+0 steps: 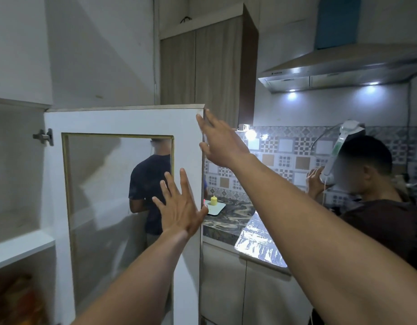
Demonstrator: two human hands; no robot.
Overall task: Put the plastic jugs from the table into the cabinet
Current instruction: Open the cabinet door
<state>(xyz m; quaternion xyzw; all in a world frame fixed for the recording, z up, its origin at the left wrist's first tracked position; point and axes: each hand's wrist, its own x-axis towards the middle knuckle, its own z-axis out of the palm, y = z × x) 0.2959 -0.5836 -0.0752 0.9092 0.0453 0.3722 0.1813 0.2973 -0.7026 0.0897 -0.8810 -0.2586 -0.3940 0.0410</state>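
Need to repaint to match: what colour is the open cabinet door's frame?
White, with a glass pane; cabinet door, head view.

Dim room; hood lights (292, 90) glare on tiles, soft blur, wide-angle bend at edges.

two bare forearms reach up from the bottom edge; no sleeve, watch or bracelet shows on either, and both arms are uncovered as far as they are seen. the left hand (179, 207) and right hand (220, 139) carry no rings or gloves; nails are short.
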